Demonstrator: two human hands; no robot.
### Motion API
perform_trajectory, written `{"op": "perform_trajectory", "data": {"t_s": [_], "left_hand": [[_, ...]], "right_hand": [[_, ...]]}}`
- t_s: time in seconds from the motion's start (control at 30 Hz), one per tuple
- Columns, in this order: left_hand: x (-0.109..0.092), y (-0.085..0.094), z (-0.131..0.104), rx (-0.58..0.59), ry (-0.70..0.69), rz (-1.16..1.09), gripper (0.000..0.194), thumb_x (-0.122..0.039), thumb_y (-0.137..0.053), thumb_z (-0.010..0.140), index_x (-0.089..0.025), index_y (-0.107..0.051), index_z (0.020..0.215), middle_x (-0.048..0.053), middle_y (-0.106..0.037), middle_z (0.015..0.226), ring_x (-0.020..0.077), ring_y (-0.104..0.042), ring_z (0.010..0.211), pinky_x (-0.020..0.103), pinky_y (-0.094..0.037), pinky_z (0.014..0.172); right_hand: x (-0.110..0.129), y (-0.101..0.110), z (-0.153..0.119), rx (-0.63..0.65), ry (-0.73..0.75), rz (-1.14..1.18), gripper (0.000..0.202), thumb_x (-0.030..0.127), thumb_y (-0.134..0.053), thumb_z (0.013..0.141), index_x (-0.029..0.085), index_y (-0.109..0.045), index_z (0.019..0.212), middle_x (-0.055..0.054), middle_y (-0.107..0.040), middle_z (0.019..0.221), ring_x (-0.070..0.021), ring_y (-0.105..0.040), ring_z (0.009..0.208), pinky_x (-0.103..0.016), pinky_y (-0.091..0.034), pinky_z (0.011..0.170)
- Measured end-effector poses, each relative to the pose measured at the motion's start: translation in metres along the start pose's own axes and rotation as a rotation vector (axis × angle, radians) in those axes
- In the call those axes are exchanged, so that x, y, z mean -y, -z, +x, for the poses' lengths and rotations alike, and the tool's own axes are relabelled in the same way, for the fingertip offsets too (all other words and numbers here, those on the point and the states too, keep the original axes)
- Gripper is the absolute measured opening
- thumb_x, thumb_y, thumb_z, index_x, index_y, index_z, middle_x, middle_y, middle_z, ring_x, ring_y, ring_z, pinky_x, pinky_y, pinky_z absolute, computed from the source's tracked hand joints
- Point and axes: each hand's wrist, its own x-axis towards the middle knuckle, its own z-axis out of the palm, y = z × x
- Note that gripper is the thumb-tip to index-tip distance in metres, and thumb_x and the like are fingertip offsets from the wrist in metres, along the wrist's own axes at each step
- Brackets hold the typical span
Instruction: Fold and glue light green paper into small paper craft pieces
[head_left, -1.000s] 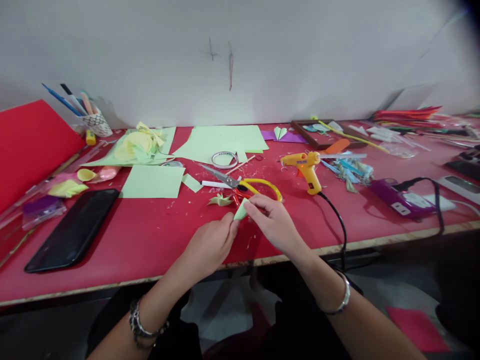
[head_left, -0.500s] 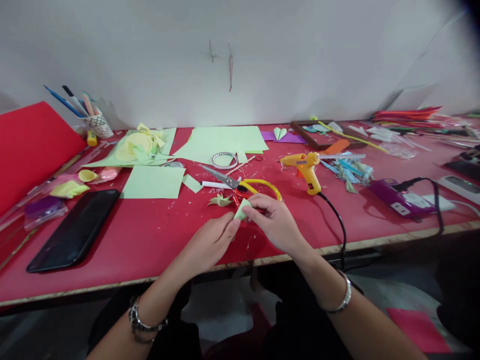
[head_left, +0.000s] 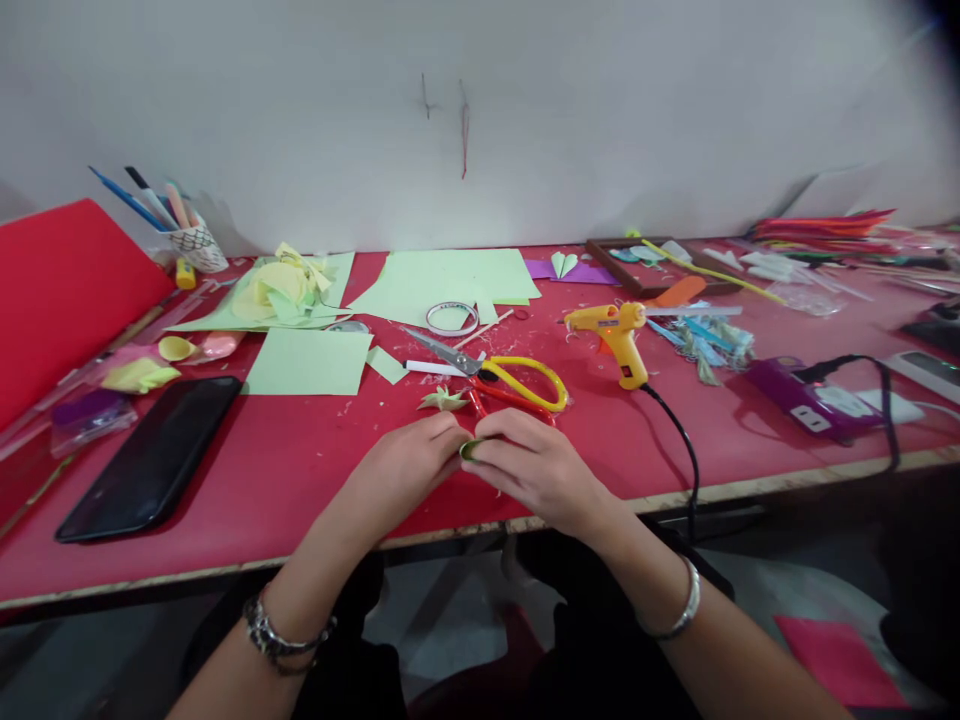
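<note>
Between my fingertips is a small piece of green paper (head_left: 470, 451), curled into a rounded shape and mostly covered by the fingers. My left hand (head_left: 412, 462) pinches it from the left. From the right, my right hand (head_left: 538, 462) closes its fingers on the same piece. Just beyond the hands lie scissors (head_left: 517, 378) with yellow and red handles, blades spread and pointing to the upper left. A pale green folded paper shape (head_left: 442, 399) rests left of the handles. Near the blades are a white pen (head_left: 433, 369) and a small green paper square (head_left: 385, 365).
A yellow glue gun (head_left: 616, 335) stands to the right, its cord hanging over the table edge by a purple power strip (head_left: 814, 395). A black phone (head_left: 154, 455) lies left. Green sheets (head_left: 307, 362), a tape roll (head_left: 451, 318) and a pen cup (head_left: 196, 247) are farther back.
The green paper has gone from a flat, clearly visible strip to a curled piece between the fingers. Both hands have drawn closer together and slightly nearer me, uncovering the scissor handles.
</note>
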Motion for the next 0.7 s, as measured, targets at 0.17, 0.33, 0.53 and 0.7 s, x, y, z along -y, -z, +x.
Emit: {"op": "perform_trajectory", "data": {"t_s": [0.17, 0.33, 0.53, 0.7], "left_hand": [[0.002, -0.003, 0.0, -0.003, 0.005, 0.1, 0.013, -0.016, -0.041, 0.084, -0.013, -0.052, 0.078, 0.004, -0.055, 0.076, 0.0143, -0.055, 0.067, 0.023, -0.043, 0.056], [0.005, -0.004, 0.003, 0.009, 0.05, 0.025, 0.012, -0.01, -0.042, 0.081, -0.012, -0.053, 0.078, 0.006, -0.058, 0.079, 0.0158, -0.057, 0.073, 0.025, -0.045, 0.063], [-0.002, 0.0, 0.004, 0.001, 0.064, -0.264, 0.009, -0.011, -0.048, 0.077, -0.014, -0.056, 0.076, 0.003, -0.061, 0.075, 0.0139, -0.056, 0.069, 0.023, -0.043, 0.062], [-0.014, 0.005, -0.002, 0.188, 0.085, -0.613, 0.015, -0.025, -0.052, 0.078, -0.014, -0.059, 0.071, -0.004, -0.056, 0.062, 0.0086, -0.048, 0.057, 0.018, -0.037, 0.053]], "right_hand": [[-0.003, -0.003, -0.001, -0.068, 0.038, 0.019, 0.012, 0.023, -0.046, 0.085, 0.02, -0.057, 0.089, -0.006, -0.059, 0.086, -0.0144, -0.055, 0.081, -0.025, -0.047, 0.072], [-0.003, -0.004, -0.001, -0.11, 0.018, 0.036, 0.014, 0.024, -0.05, 0.083, 0.02, -0.054, 0.095, -0.007, -0.058, 0.091, -0.0153, -0.056, 0.086, -0.026, -0.048, 0.075], [0.0, -0.006, -0.001, -0.2, -0.08, 0.184, 0.021, 0.023, -0.057, 0.078, 0.022, -0.053, 0.098, -0.004, -0.059, 0.089, -0.0153, -0.056, 0.085, -0.028, -0.047, 0.078], [0.008, 0.0, 0.004, -0.11, -0.339, 0.551, 0.029, 0.025, -0.057, 0.076, 0.02, -0.054, 0.104, -0.005, -0.057, 0.097, -0.0149, -0.055, 0.087, -0.025, -0.048, 0.07]]}}
